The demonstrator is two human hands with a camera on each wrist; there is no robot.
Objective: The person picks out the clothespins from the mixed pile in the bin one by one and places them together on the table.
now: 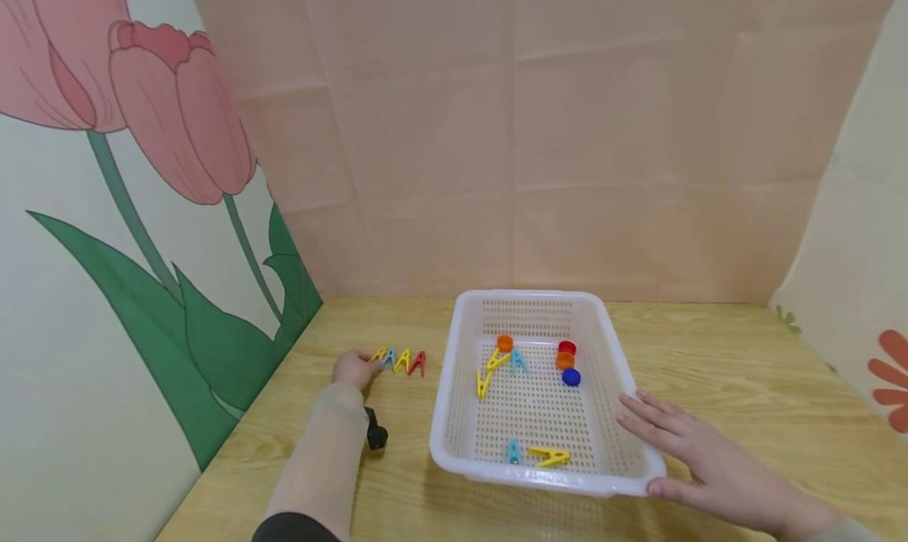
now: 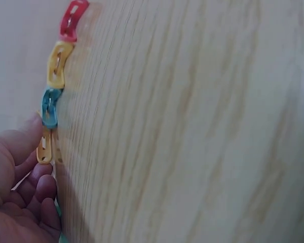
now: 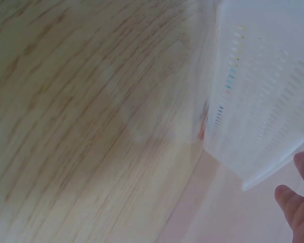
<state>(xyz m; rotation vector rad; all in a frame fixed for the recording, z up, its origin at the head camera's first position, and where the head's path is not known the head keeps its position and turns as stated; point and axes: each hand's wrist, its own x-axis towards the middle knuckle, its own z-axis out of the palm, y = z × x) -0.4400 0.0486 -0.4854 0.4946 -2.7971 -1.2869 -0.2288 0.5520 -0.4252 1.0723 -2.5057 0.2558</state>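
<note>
My left hand [image 1: 357, 369] pinches a yellow clothespin [image 2: 44, 147] at the left end of a row on the table. Beside it stand a blue clothespin [image 1: 388, 358], a second yellow clothespin [image 1: 403, 361] and a red clothespin [image 1: 418, 363]. The white plastic basket [image 1: 532, 477] stands to the right of this row. On its right rim lies my right hand [image 1: 712, 463], fingers extended and spread, thumb near the front corner. Inside the basket are several yellow clothespins [image 1: 549, 456] and blue clothespins [image 1: 519, 361].
Also in the basket are two orange caps [image 1: 505, 343], a red cap [image 1: 567, 347] and a blue cap [image 1: 571, 377]. A black device [image 1: 376, 432] is at the left wrist. The wooden table [image 1: 723, 353] meets a covered back wall [image 1: 539, 148], with painted walls at both sides.
</note>
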